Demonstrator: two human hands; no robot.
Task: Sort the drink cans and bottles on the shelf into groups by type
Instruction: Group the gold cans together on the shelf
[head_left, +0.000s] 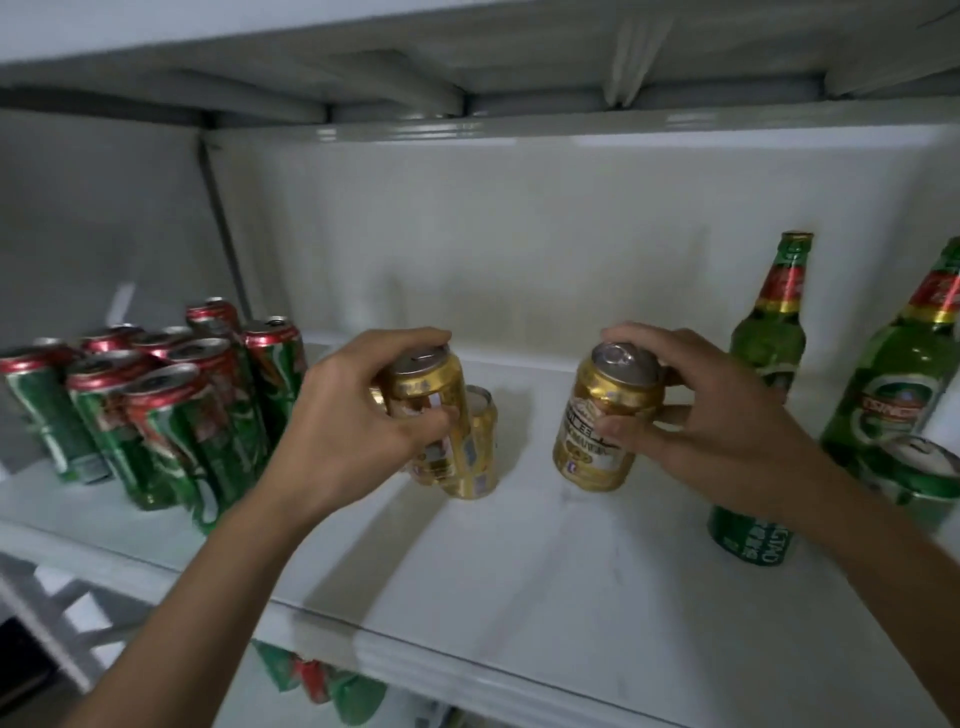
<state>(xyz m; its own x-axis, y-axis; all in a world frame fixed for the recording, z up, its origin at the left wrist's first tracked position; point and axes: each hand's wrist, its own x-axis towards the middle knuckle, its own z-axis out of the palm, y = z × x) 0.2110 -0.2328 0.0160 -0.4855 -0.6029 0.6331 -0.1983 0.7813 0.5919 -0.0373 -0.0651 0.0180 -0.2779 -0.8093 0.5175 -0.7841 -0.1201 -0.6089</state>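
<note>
My left hand (353, 415) grips a gold can (428, 384) just above the white shelf (519, 571), right in front of another gold can (480, 452) that stands on the shelf. My right hand (711, 415) holds a second gold can (605, 415), tilted, lifted near the shelf's middle. Several green cans with red rims (156, 405) are clustered at the left. Two green glass bottles (774, 332) (904, 374) stand at the right, my right forearm partly covering the nearer one. A green can (914, 478) sits low at the far right.
The shelf above (467, 67) hangs close overhead. A grey back wall (519, 234) closes the rear. More green and red cans (317, 680) show on the shelf below. Bare shelf lies between the two gold can groups.
</note>
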